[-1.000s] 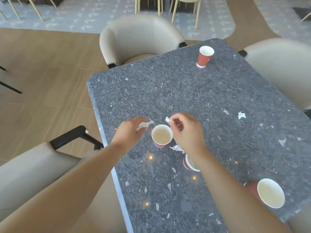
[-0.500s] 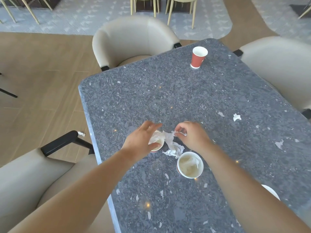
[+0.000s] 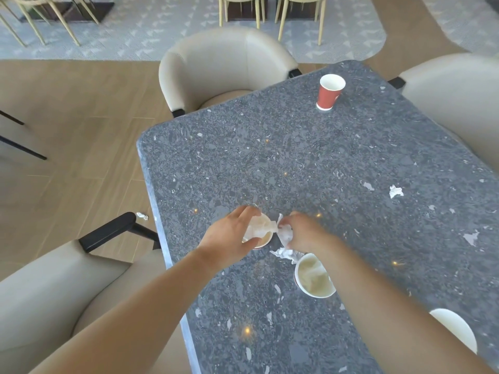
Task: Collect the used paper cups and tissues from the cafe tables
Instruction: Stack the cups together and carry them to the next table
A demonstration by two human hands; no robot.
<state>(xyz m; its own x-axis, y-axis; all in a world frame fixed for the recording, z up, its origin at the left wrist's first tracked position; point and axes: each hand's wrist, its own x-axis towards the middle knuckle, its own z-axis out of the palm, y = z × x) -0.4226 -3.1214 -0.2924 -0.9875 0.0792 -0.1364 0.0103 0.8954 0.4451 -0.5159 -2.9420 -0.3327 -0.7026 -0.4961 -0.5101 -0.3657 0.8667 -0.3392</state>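
My left hand (image 3: 229, 236) is over a red paper cup (image 3: 263, 241) on the dark stone table (image 3: 270, 163), its fingers holding crumpled white tissue (image 3: 258, 225) at the cup's mouth. My right hand (image 3: 305, 233) pinches another white tissue (image 3: 285, 233) just right of that cup. A loose tissue scrap (image 3: 286, 253) lies below it. A second cup (image 3: 314, 276) with tissue inside stands under my right forearm. A third cup (image 3: 455, 330) shows at the lower right, half hidden by my arm. A fourth red cup (image 3: 330, 91) stands at the far end.
A small tissue scrap (image 3: 395, 190) lies on the table's right side and another (image 3: 142, 215) on the wood floor by a black armrest (image 3: 108, 232). Beige armchairs (image 3: 224, 63) stand at the far end, right side and near left.
Both hands stay at the near cup. The left hand has pushed more tissue onto the cup's mouth, and the right hand has bunched its tissue tighter.
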